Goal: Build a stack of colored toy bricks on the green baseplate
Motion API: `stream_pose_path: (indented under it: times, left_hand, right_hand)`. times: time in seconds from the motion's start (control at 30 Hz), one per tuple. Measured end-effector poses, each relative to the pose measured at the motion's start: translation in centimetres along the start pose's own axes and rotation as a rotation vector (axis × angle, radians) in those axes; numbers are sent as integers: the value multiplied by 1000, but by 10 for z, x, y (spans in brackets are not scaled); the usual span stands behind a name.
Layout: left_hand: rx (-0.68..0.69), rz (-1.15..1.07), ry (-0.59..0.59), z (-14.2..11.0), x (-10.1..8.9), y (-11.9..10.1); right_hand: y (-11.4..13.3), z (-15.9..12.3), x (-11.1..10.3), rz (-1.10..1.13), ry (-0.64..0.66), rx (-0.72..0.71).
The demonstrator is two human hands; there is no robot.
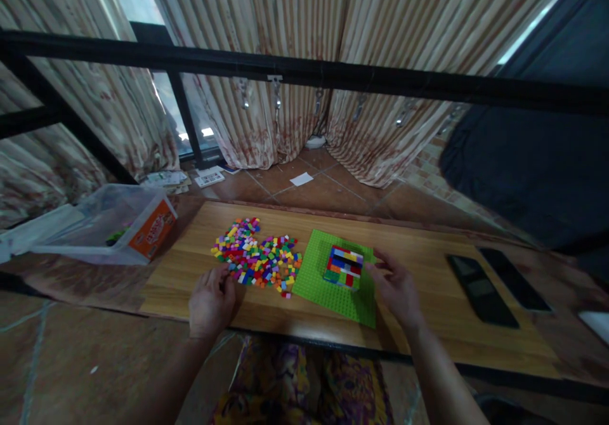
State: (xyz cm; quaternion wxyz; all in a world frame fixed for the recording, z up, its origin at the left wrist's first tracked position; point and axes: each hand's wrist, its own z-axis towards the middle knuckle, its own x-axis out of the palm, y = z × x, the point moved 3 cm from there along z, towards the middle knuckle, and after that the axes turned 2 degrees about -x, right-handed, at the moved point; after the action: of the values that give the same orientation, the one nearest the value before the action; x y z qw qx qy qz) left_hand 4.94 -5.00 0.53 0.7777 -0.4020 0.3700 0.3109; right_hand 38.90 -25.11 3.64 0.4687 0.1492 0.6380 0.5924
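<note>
Bricks point(266, 265) lie by the curled left hand point(212, 298); I can't tell if it pinches any. Beside the spread right hand point(396, 288), a stack point(343, 269) sits on a green board point(311, 263).

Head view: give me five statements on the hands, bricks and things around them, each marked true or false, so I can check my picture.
1. The green baseplate lies right of the loose bricks. True.
2. The left hand is over the baseplate. False: it is by the loose bricks.
3. The right hand is beside the brick structure. True.
4. The clear bin is at far right. False: it is at left.
5. The loose bricks are all one colour. False: many colours.
</note>
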Motion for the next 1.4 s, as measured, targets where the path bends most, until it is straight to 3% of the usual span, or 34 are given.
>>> stream_pose_path:
  times: [0.1, 0.2, 0.33, 0.47, 0.57, 0.83, 1.2, 1.3, 1.4]
  left_hand:
    - [-22, -5, 5, -1, -1, -1]
    - [-29, -15, 8, -2, 0, -1]
    - [-41, -22, 2, -2, 1, 1]
    - [-43, -30, -4, -2, 2, 1]
    - [-45, -34, 6, -3, 2, 0]
    - [-76, -50, 18, -4, 0, -3]
    - [-84, -86, 6, -7, 0, -6]
    - [-82, -95, 6, -7, -1, -7]
    - [-75, -99, 5, -8, -1, -7]
  right_hand:
    - [16, -16, 17, -321, -10, -179]
    - [27, -35, 39, -503, -81, -191]
    - [33, -52, 64, -531, -252, -78]
    - [31, -52, 80, -500, -303, -96]
    - [24, -48, 80, -472, -276, -121]
    - [8, -50, 50, -389, -177, -145]
    - [10, -66, 50, -389, -164, -76]
    - [22, -75, 47, -462, -216, -152]
    - [43, -84, 54, -580, -266, -335]
